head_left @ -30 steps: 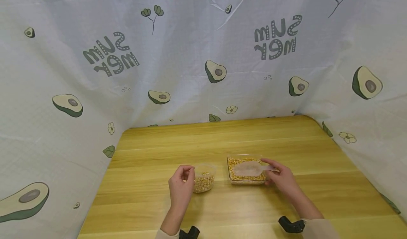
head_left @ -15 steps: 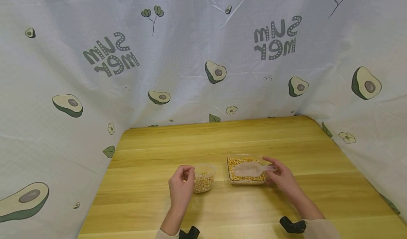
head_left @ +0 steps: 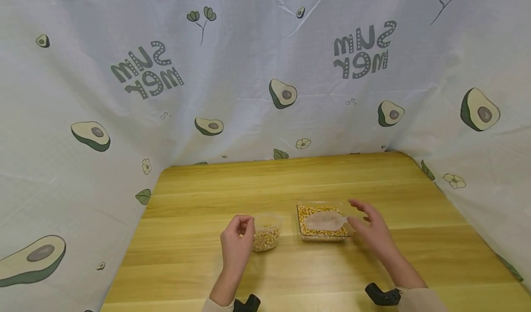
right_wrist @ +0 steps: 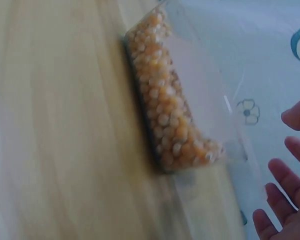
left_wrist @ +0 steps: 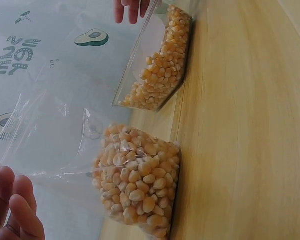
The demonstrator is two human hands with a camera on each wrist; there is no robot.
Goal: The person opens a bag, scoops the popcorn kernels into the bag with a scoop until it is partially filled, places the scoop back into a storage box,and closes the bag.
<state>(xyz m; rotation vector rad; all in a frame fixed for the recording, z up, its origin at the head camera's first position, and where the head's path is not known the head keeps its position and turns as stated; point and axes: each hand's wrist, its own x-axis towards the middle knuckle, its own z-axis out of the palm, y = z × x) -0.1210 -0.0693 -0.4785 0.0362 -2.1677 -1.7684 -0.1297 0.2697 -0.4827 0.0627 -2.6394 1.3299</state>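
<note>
A clear plastic zip bag [left_wrist: 135, 180], partly filled with corn kernels, stands on the table; my left hand [head_left: 237, 243] pinches its top edge, the fingertips [left_wrist: 26, 215] showing in the left wrist view. To its right, a clear rectangular container [head_left: 323, 238] holds more corn kernels [right_wrist: 162, 100]. On these kernels lies a translucent whitish scoop [head_left: 325, 220], its handle towards the right. My right hand [head_left: 375, 233] hovers at the container's right side, fingers spread and holding nothing. In the right wrist view it is apart from the container.
Both stand on a wood-grain table [head_left: 199, 197]. A pale curtain [head_left: 249, 63] printed with avocados hangs behind and along both sides. A black wrist mount [head_left: 382, 295] is on the right forearm, another [head_left: 247, 303] on the left.
My right hand has let go of the scoop handle, spread its fingers and drawn slightly to the right. The scoop stays on the kernels. My left hand keeps its pinch on the bag.
</note>
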